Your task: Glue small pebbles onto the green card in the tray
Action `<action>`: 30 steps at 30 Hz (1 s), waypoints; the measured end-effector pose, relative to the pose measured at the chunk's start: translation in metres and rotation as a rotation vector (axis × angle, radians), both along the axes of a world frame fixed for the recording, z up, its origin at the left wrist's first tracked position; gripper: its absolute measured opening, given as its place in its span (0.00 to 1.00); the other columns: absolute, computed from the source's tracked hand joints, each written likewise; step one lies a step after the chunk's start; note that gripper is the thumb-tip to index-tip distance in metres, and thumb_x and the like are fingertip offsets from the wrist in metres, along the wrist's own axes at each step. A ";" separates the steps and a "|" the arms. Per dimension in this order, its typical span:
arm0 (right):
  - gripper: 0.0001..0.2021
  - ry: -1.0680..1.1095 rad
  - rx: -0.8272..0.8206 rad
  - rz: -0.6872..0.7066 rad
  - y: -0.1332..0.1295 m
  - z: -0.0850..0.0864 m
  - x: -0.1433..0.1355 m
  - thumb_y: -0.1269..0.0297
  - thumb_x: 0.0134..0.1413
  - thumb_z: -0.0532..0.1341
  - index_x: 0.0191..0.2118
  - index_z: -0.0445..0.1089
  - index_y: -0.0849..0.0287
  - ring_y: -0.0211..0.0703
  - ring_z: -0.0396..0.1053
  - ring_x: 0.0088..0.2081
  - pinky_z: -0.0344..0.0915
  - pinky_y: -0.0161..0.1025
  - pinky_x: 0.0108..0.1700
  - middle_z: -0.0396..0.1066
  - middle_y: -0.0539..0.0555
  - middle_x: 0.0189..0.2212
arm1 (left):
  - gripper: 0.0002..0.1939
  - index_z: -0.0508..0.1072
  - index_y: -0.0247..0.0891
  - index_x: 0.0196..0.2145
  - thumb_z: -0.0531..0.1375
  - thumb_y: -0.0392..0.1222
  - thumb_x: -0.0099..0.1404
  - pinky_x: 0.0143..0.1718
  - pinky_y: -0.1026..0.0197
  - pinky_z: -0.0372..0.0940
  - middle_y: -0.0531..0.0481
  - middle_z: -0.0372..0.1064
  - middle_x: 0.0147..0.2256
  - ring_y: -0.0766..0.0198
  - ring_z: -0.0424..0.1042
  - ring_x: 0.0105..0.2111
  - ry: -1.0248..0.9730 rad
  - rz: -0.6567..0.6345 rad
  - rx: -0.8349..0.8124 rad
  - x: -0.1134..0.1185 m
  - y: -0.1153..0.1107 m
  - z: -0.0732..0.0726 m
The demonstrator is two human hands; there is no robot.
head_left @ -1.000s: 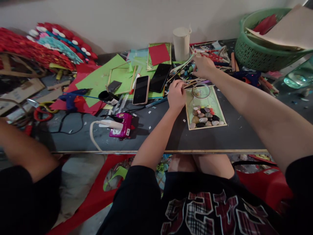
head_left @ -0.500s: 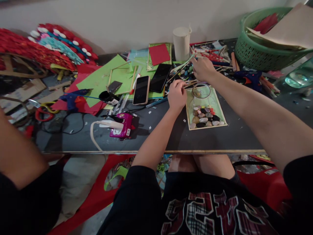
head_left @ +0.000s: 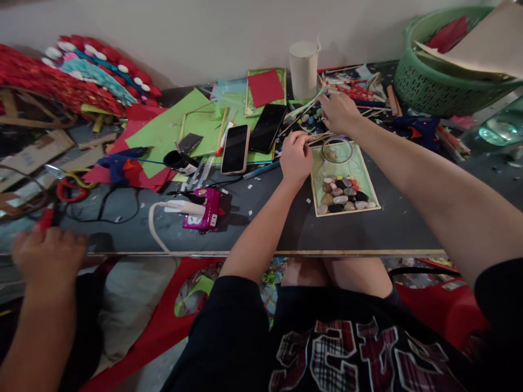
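Where left hand [head_left: 295, 158] pinches, sticks [head_left: 322, 137] alongside.

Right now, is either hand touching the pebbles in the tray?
No; the pebbles lie untouched, with both hands beyond the tray's far end.

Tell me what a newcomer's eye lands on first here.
The tray of pebbles at the centre of the dark table, beside the left hand pinching thin sticks. Then the green basket at the far right, and the red paper decorations piled at far left.

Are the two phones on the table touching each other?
Cannot tell. In the head view the pink-cased phone and black phone lie corner to corner; no clear gap shows.
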State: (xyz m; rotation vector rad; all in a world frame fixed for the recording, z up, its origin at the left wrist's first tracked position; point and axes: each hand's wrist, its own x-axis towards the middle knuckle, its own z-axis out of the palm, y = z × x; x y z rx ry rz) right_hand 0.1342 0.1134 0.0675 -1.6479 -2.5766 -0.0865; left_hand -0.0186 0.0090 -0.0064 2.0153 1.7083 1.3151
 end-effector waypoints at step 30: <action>0.30 0.533 -0.171 0.087 0.051 -0.026 -0.026 0.84 0.58 0.58 0.62 0.47 0.59 0.36 0.55 0.31 0.52 0.36 0.39 0.53 0.42 0.28 | 0.12 0.76 0.40 0.40 0.56 0.27 0.67 0.64 0.51 0.66 0.44 0.75 0.49 0.53 0.74 0.55 0.029 0.003 0.006 0.000 0.002 0.001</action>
